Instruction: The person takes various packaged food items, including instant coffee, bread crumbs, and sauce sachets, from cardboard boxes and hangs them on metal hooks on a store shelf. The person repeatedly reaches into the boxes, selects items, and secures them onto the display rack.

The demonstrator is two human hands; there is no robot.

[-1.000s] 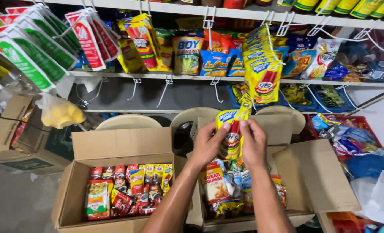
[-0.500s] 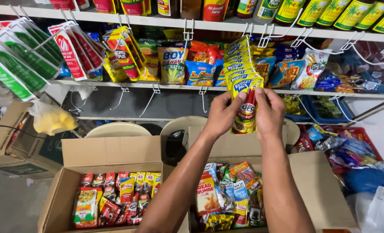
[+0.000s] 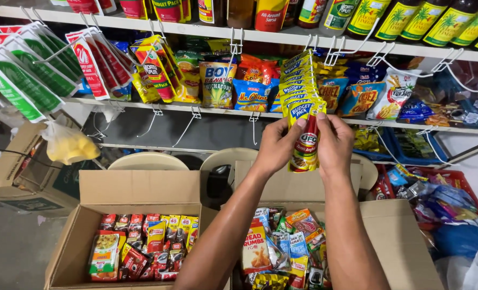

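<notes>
My left hand (image 3: 275, 146) and my right hand (image 3: 334, 143) together hold a yellow and red sauce pouch (image 3: 305, 140) by its top corners, upright, at the front of a row of matching yellow pouches (image 3: 298, 80) hanging from a white wire hook (image 3: 333, 51) on the shelf edge. Both forearms reach up over an open cardboard box (image 3: 400, 241) holding several mixed packets (image 3: 282, 247), among them a breadcrumb bag.
A second open box (image 3: 142, 188) at the left holds rows of small sachets (image 3: 137, 247). Green and red pouches (image 3: 45, 70) hang on hooks at the left. Bottles (image 3: 411, 19) line the top shelf. Plastic chairs (image 3: 223, 161) stand behind the boxes. Blue bags (image 3: 454, 215) lie right.
My hands lifted the yellow pouch out of the right box, up to the hanging row of matching pouches, and they now hold it at the hook.
</notes>
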